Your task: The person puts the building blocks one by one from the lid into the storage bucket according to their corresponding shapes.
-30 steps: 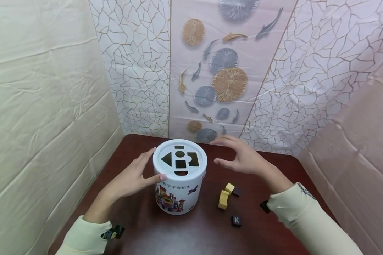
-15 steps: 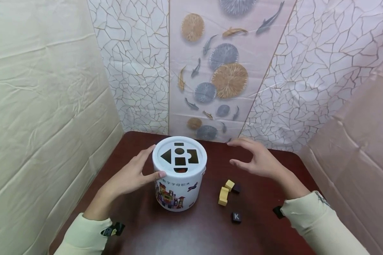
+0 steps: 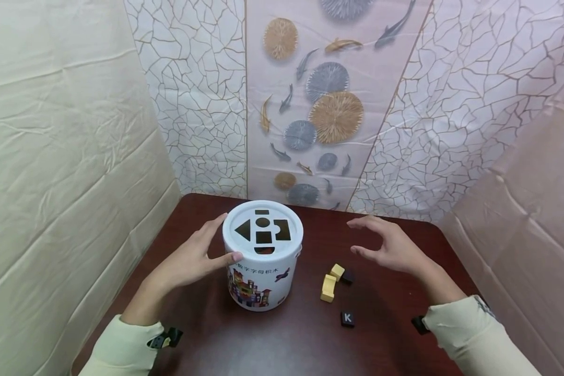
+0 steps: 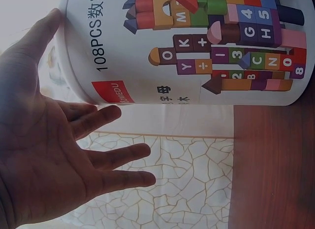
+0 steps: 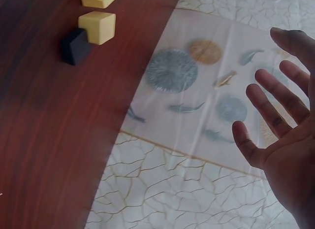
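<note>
1. Pale hanging cloth with gold crackle lines [image 3: 207,104] and a pinkish panel of printed fish [image 3: 286,73] is closing off the far side of a dark reddish-brown, wood-toned desk [image 3: 258,347].

2. On the desk, a white cylindrical bucket, apparently plastic, with building blocks printed on its side [image 3: 265,266], is standing upright between the two hands; its white round lid with shaped cut-outs [image 3: 263,229] is sitting on top.

3. One person's left hand [image 3: 188,263] is touching the bucket at its upper left edge, thumb at the near rim, the fingers extended rather than curling around it.

4. Well to the bucket's right, the right hand [image 3: 397,248] is hovering with parted, lightly bent fingers, holding nothing.

5. Below that hand, a yellow arched block [image 3: 327,292] is lying just beside a yellow chunky block [image 3: 337,270], which is touching a small black block [image 3: 347,277]; a black square block lettered K [image 3: 348,318] is lying apart, nearer the person.

6. Judging by this pose, the left hand is steadying the bucket while the right is working free; picking up a loose block would call for lowering the right hand and narrowing its fingers.
</note>
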`<state>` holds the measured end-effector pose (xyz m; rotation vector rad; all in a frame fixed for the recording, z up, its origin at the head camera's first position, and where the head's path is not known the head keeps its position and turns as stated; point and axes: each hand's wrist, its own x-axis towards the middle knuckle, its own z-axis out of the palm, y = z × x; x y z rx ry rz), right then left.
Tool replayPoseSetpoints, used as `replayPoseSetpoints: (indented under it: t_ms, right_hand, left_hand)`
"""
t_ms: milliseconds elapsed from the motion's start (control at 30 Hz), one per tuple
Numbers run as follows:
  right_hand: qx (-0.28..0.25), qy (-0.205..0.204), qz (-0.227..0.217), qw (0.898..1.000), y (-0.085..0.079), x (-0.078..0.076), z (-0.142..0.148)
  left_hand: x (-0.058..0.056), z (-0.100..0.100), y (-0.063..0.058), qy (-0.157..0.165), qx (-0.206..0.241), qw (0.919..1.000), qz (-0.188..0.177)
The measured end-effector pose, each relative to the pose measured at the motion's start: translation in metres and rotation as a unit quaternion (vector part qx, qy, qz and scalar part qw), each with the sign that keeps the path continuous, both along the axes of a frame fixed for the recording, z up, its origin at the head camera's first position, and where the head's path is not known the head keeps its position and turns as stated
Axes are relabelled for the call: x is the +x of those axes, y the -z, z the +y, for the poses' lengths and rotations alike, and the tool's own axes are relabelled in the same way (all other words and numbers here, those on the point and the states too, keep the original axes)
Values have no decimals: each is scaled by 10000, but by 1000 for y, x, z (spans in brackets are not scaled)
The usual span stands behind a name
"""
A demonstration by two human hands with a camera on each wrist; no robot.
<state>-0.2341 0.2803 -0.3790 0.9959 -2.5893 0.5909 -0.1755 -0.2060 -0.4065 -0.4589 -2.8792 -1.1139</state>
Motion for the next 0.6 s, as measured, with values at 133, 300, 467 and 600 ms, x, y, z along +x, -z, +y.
replayPoseSetpoints:
  t_ms: [133,300,467,600]
  right_hand:
    - [37,81,-53,9999,8,0,7]
    - [56,214,-115,9997,16,-1,17]
    - [45,311,-163,9994,22,-3,25]
    - [15,354,-275,9990,28,-6,29]
  left_hand:
    - [0,0,1,-24,-39,10000,-6]
    - [1,0,0,-63,-29,9999,-92]
    - [0,0,0,-40,-16,10000,-89]
    - [1,1,0,-48,5,9999,-105]
